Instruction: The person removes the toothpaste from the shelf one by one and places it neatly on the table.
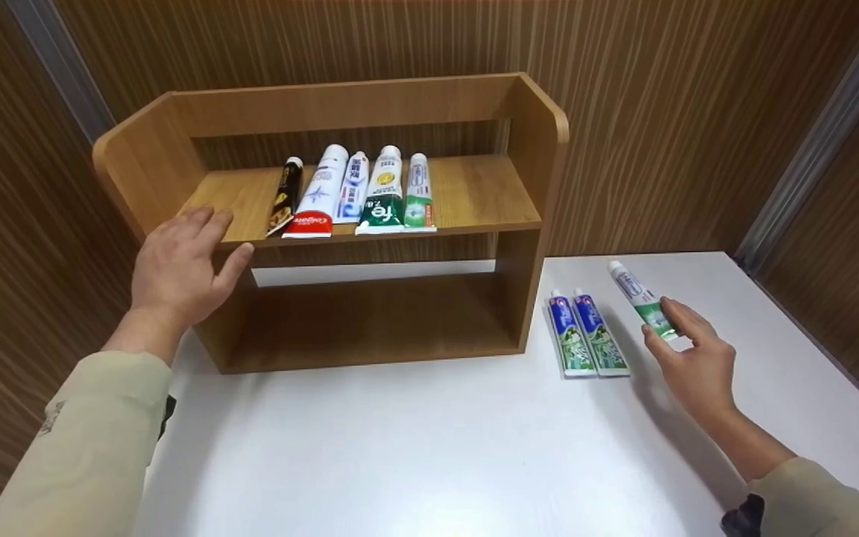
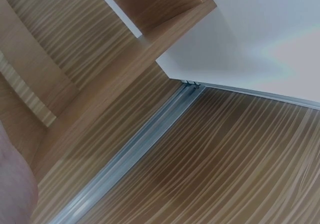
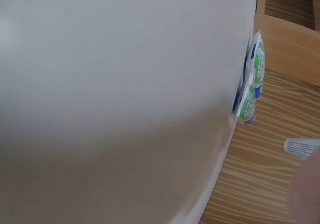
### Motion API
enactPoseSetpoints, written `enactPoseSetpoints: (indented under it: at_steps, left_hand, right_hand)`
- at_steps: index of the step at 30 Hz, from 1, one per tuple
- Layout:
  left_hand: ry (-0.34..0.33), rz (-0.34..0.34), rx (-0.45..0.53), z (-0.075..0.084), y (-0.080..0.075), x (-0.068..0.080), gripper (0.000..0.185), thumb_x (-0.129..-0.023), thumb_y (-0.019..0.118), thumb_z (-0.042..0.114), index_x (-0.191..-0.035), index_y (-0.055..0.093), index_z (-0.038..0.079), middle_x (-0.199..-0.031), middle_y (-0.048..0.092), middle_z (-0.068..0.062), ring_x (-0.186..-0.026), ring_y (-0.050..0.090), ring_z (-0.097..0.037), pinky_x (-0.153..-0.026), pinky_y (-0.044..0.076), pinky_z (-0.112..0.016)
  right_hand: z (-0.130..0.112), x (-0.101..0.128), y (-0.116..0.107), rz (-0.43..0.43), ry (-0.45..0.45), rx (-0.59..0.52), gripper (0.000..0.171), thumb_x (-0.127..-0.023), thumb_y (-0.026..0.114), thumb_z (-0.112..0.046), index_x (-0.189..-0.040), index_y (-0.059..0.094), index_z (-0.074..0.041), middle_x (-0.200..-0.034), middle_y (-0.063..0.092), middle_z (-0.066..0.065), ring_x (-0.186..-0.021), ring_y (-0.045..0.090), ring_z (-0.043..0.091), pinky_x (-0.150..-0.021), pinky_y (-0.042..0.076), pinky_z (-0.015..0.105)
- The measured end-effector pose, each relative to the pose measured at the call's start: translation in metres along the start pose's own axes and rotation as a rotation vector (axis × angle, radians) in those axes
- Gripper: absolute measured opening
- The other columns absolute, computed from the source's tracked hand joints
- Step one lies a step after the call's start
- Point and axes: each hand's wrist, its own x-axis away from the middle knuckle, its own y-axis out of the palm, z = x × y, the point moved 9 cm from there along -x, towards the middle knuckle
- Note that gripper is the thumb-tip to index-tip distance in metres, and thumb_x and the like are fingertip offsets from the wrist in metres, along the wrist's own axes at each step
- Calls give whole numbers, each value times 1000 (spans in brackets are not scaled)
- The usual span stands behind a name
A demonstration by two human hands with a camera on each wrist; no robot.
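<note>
Between thumb and fingers, my right hand (image 1: 698,365) pinches the lower end of a white and green toothpaste tube (image 1: 642,300), its cap pointing to the back. In the right wrist view that tube (image 3: 302,147) shows only in part beside a blurred piece of the hand. Two blue and green toothpaste tubes (image 1: 571,335) lie side by side on the table, left of the held tube. My left hand (image 1: 180,265) is at the left front of a wooden shelf (image 1: 359,101), fingers extended; whether it touches the wood I cannot tell. The left wrist view catches just the edge of that hand.
On the upper board lie several toothpaste tubes: a black one (image 1: 288,194), a red and white one (image 1: 321,194), a narrow white-blue one (image 1: 353,186), two green and white ones (image 1: 385,194). The shelf stands on a white table (image 1: 400,432) against striped wood panels (image 1: 646,112).
</note>
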Motion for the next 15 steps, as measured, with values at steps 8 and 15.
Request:
enactPoseSetpoints:
  at_steps: [8,15]
  left_hand:
    - [-6,7,-6,-6,-4,2,73,-108,42,61,-156,50,5,-160,44,-27,-149,39,-48,-124,28,-63]
    - [15,21,9,0,-1,0,73,-108,43,61,-154,51,5,-159,46,-27,-148,40,-47,-124,28,-62]
  right_hand:
    - [7,0,11,-64,26,18,55,-96,78,-8,-148,62,-6,-147,63,17,-108,53,0,-83,43,3]
    - [16,1,8,-75,52,60,54,-94,80,-7,-145,64,-3,-146,64,19,-120,62,21,-88,38,0]
